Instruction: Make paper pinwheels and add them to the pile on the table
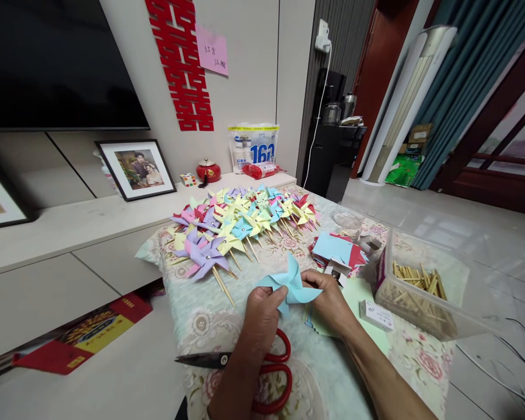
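Note:
A light blue paper pinwheel (294,284) is held above the flowered tablecloth, its blades folded in. My left hand (263,315) grips it from the left, thumb pressed near the middle. On the other side my right hand (328,296) has its fingers closed at the pinwheel's right blade; the fingertips are partly hidden behind the paper. Red-handled scissors (276,368) lie beneath my left forearm, blades pointing left. Beyond my hands are many pinwheels on sticks, with a purple pinwheel (206,255) nearest. Light green paper sheets (364,293) lie by my right wrist.
A clear plastic bin (420,321) of wooden sticks (420,280) stands at the table's right. Near it are a small white box (376,315), an opened small box (338,270) and a stack of blue and red paper (332,248). A white cabinet (79,239) borders the table's far side.

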Tool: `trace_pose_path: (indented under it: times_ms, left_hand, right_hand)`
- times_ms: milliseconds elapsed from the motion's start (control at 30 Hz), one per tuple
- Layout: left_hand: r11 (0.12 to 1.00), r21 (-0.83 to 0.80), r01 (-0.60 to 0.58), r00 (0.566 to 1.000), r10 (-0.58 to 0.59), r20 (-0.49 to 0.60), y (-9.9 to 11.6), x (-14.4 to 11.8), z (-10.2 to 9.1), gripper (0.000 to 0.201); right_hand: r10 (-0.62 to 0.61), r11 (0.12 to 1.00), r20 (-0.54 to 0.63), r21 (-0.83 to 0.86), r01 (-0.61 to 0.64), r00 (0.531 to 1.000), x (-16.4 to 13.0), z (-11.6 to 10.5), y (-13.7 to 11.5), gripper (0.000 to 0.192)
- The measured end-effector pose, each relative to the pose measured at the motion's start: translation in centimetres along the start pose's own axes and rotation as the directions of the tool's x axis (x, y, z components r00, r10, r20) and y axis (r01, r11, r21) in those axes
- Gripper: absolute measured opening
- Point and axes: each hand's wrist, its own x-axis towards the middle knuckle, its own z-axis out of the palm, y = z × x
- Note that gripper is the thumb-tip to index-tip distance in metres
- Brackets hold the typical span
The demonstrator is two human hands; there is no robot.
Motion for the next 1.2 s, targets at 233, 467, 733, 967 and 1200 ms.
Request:
trace_pose_path:
  times_ms: [233,467,733,967,1200]
  left_hand:
    - [0.999,-0.034,0.038,0.999,-0.039,-0.017,0.1,-0.2,0.0,0.016]
    - [0.999,-0.051,0.019,0.997,-0.022,-0.068,0.2,0.0,-0.1,0.017]
    - [0.996,0.074,-0.054,0.975,0.069,-0.213,-0.6,0.6,-0.8,0.023]
    - [0.976,0.203,-0.084,0.969,0.128,-0.214,-0.3,0.3,-0.3,0.012]
    - [0.970,0.226,-0.087,0.974,0.131,-0.187,0.1,0.0,0.2,0.010]
  right_hand:
    - [0.031,0.996,-0.010,0.086,-0.030,0.999,-0.2,-0.1,-0.5,0.019]
    - [-0.043,0.992,-0.103,0.118,0.055,0.994,0.2,-1.2,-0.2,0.016]
    - [-0.254,0.965,-0.175,0.017,0.261,0.951,-0.4,-1.8,-1.0,0.014]
    - [-0.360,0.891,-0.037,-0.310,0.332,0.932,-1.0,0.3,-2.0,0.016]
    - [-0.336,0.890,-0.030,-0.337,0.307,0.941,-0.8,0.7,-1.3,0.018]
